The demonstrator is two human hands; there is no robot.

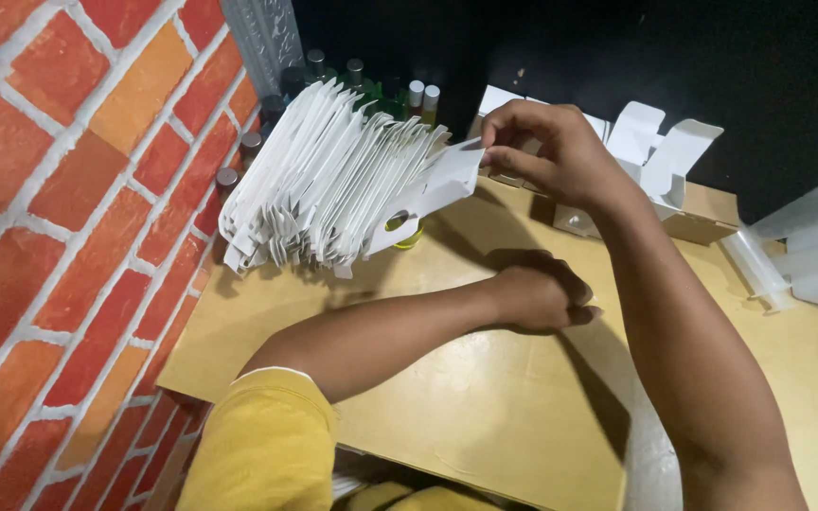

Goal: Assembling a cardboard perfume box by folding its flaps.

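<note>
Head view: a flat white carton blank [433, 189] is pinched between thumb and fingertips of the right hand [546, 151], at 12 o'clock on the cardboard sheet [485, 397]. The left hand [542, 295] is curled closed at centre, nothing visibly held. Stacked blanks [319, 180] are fanned at 10 o'clock; open white boxes [660, 156] stand at 2 o'clock.

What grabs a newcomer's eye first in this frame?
Most striking is the fanned stack of flat white cartons, leaning against the red brick wall at upper left. The right hand pinches one flat carton off the stack's end, above the tan tabletop. The left hand rests curled at centre.
</note>
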